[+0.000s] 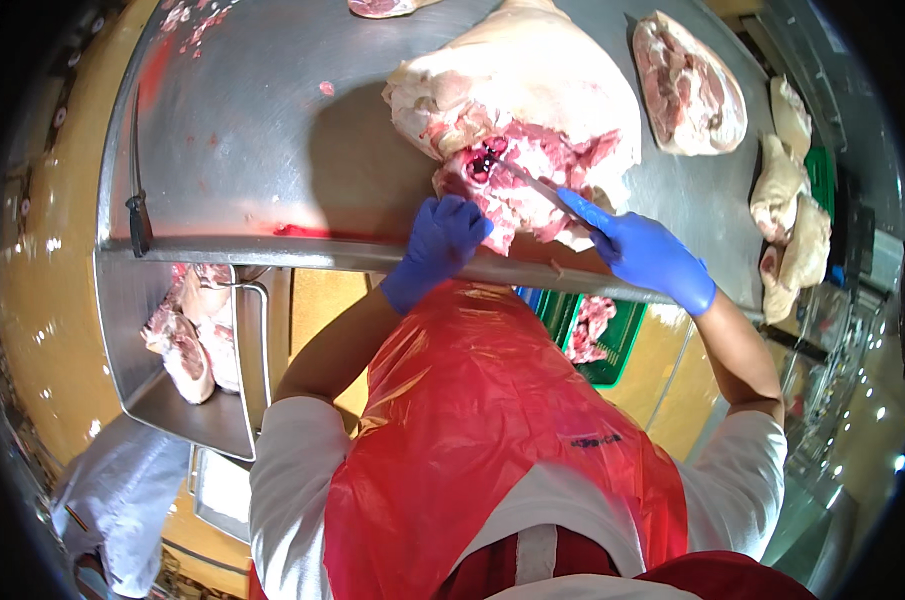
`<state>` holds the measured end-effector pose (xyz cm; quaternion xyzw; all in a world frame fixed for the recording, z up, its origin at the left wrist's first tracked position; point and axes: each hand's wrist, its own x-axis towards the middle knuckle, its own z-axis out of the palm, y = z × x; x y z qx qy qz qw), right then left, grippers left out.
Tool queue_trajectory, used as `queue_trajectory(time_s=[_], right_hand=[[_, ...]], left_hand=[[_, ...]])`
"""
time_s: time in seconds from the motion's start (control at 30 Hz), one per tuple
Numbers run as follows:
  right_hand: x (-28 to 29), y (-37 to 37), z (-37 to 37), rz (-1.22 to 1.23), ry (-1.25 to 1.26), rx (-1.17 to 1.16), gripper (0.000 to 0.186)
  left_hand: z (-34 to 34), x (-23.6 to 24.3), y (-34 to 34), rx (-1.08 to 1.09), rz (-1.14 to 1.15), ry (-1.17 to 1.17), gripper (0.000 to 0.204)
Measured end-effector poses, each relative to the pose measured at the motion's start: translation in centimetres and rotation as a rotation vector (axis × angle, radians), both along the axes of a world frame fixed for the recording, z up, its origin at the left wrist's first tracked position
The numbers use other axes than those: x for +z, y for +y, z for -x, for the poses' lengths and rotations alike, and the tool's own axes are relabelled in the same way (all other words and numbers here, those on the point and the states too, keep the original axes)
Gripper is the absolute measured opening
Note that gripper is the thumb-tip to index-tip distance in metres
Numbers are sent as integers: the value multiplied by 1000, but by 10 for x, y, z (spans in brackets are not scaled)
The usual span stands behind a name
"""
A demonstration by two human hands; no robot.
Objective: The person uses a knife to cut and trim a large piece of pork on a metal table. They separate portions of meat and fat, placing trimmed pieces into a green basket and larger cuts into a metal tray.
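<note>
A large skin-on pork piece (532, 70) lies on the steel table in front of me, its red, ragged cut side toward me. At that cut side, my left hand (444, 235), in a blue glove, is closed on the near left edge of the meat. My right hand (647, 250), also gloved in blue, grips a knife (534, 183) from the right. The blade points up and left into the cut side, its tip by a dark red hollow (482, 160). My gloved fingers hide most of the knife's handle.
On the steel table (242, 140), a long thin tool with a dark handle (139, 222) lies at left. A cut of pork (687, 90) sits at right, with trotters (792, 215) beyond. Below are a steel bin (162, 405) of meat and a green crate (612, 350) of trimmings. Another person's leg (127, 490) shows lower left.
</note>
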<state>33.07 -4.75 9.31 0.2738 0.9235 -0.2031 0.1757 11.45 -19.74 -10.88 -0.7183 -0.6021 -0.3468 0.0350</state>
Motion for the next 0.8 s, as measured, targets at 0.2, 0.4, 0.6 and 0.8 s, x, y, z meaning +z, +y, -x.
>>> queue_trajectory(time_s=[0.2,0.4,0.6,0.8], right_hand=[[12,37,28,-72,-93,219,72],[-74,77,68,224,74,362,74],[18,80,27,338,-382,223,76],[48,81,13,137,44,176,68]], left_hand=[[-30,-15,-1,157,90,38,16],[-59,-35,-1,293,70,-40,18],[-60,28,-6,457,-35,-419,38],[-61,15,42,661,133,-1849,39]])
